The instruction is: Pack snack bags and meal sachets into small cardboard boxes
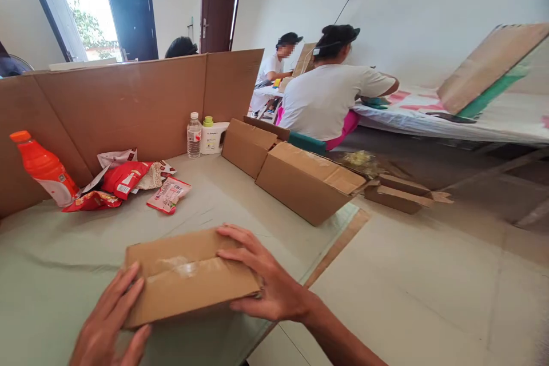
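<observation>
Both hands on the small cardboard box (189,277) now. It sits on the green tablecloth (64,251), in front of the big carton (306,186) and well apart from it. Left hand (109,326) lies flat against its near-left edge, fingers spread. Right hand (266,280) presses open-palmed on its taped top. Snack packets (128,180) lie left of the carton.

Brown cardboard box (189,277), orange bottle (43,168), seemingly pale-green tablecloth (240,200).
</observation>
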